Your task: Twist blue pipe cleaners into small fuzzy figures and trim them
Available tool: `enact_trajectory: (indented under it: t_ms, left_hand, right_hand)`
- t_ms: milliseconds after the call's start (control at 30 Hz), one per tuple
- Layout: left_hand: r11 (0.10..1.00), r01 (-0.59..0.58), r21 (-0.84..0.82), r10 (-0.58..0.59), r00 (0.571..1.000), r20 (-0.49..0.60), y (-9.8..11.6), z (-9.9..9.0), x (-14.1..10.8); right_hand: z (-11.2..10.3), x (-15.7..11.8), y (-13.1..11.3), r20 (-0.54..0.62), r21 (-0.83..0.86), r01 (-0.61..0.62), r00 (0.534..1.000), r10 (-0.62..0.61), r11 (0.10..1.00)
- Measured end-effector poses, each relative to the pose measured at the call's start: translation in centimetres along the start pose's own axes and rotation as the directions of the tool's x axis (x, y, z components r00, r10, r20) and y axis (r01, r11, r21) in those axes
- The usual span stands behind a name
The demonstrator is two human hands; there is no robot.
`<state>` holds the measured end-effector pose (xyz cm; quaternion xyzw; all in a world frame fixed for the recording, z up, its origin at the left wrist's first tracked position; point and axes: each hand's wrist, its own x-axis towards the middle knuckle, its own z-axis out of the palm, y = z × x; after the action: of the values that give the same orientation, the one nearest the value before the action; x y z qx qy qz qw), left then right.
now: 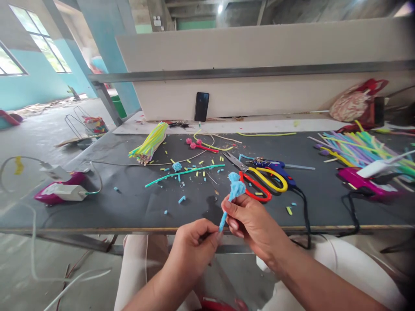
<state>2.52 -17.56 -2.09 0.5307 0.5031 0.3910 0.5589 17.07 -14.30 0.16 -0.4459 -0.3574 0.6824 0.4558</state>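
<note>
A blue pipe-cleaner flower [237,189] with a fuzzy stem is held upright, slightly tilted, over the table's front edge. My right hand [251,222] pinches its stem just below the bloom. Lower down, my left hand [196,246] has thumb and forefinger closed on the stem's bottom end. Scissors [256,177] with red and yellow handles lie blades apart just beyond my right hand. Behind them rests a blue glue gun [275,170]. A green pipe cleaner [184,174] and a small blue fuzzy ball [177,166] lie on the dark table.
Pipe-cleaner bundles lie at the left [149,144] and right [366,147]. A phone [202,106] leans on the back board. Pink fuzzy pieces [193,143] and cut scraps dot the tabletop [129,216]. Purple power strips [60,188] with cables sit at both sides.
</note>
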Motion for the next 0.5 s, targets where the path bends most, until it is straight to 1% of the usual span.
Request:
enact_trajectory:
  t_ms: [33,67,100,167,233,300,367,433,467,500]
  left_hand:
    - [0.999,-0.012,0.037,0.013,1.000,-0.015,0.1,0.0,0.0]
    - [0.999,-0.010,0.034,0.011,1.000,-0.009,0.1,0.0,0.0]
    - [1.000,0.004,-0.010,-0.003,1.000,0.018,0.1,0.0,-0.1]
    - [0.980,0.070,-0.188,-0.051,0.994,0.100,0.1,-0.2,-0.1]
    - [0.905,0.160,-0.395,-0.095,0.979,0.179,-0.1,-0.3,-0.2]
    - [0.790,0.260,-0.555,-0.128,0.955,0.266,-0.6,-0.3,-0.3]
    - [0.655,0.378,-0.654,-0.136,0.911,0.389,-1.2,0.0,-0.4]
    - [0.526,0.495,-0.691,-0.105,0.845,0.525,-1.8,0.5,-0.5]
    - [0.482,0.541,-0.689,-0.088,0.813,0.576,-2.0,0.8,-0.5]
    - [0.459,0.571,-0.681,-0.079,0.790,0.608,-2.1,1.0,-0.6]
  right_hand:
    - [0.0,0.0,0.0,-0.027,-0.013,0.015,1.000,-0.015,1.000]
    - [-0.1,-0.1,-0.1,-0.036,-0.029,0.024,0.999,-0.025,0.999]
    - [-0.3,0.0,-0.2,-0.032,-0.046,0.034,0.999,-0.035,0.998]
    - [-0.7,0.0,-0.4,-0.001,-0.056,0.059,0.998,-0.060,0.997]
    - [-0.9,0.1,-0.6,0.050,-0.021,0.073,0.996,-0.072,0.997]
    - [-0.9,0.2,-0.6,0.121,0.050,0.055,0.991,-0.061,0.997]
    - [-0.7,0.4,-0.2,0.214,0.131,0.024,0.976,-0.052,0.991]
    - [-0.7,0.7,0.3,0.304,0.212,0.035,0.947,-0.099,0.977]
    - [-0.7,0.8,0.5,0.344,0.244,0.051,0.929,-0.135,0.968]
    - [-0.8,1.0,0.7,0.376,0.266,0.065,0.912,-0.166,0.962]
